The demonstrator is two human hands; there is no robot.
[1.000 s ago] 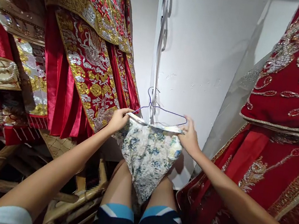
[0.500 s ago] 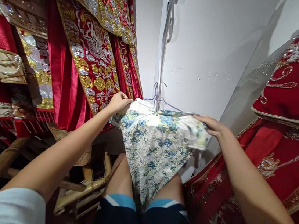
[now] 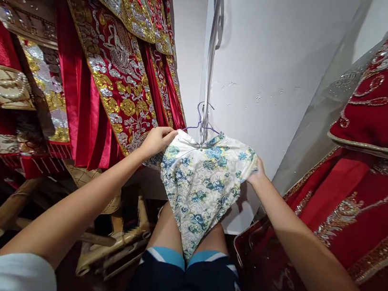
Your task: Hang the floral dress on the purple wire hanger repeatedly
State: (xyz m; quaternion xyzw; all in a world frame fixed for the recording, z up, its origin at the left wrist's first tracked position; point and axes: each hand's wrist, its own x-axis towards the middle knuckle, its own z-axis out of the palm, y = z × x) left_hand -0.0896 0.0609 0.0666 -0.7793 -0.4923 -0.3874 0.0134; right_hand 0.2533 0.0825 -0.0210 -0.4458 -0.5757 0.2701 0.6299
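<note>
A short-sleeved floral top [image 3: 203, 180], white with blue and green flowers and a stand-up collar, hangs in front of my thighs on a thin purple hanger [image 3: 199, 117]. Its lower part narrows to a point between my legs. My left hand [image 3: 158, 141] pinches the shoulder beside the collar, thumb and fingers together. At the opposite sleeve, my right hand [image 3: 258, 171] grips the cloth near the cuff; its fingers are mostly hidden by the sleeve. The hanger's hook stands above the collar, against a pale upright pole.
Red embroidered garments [image 3: 117, 72] with gold and silver hang on the left. More beaded red garments [image 3: 375, 113] hang close on the right, near a sheer veil. Bamboo furniture [image 3: 99, 252] stands low at left. A white wall [image 3: 266, 45] lies behind the pole [image 3: 212, 37].
My right hand has moved inward and slightly down, from the shoulder to the sleeve end. The collar and that shoulder now sit higher over the hanger. My left hand has shifted slightly right.
</note>
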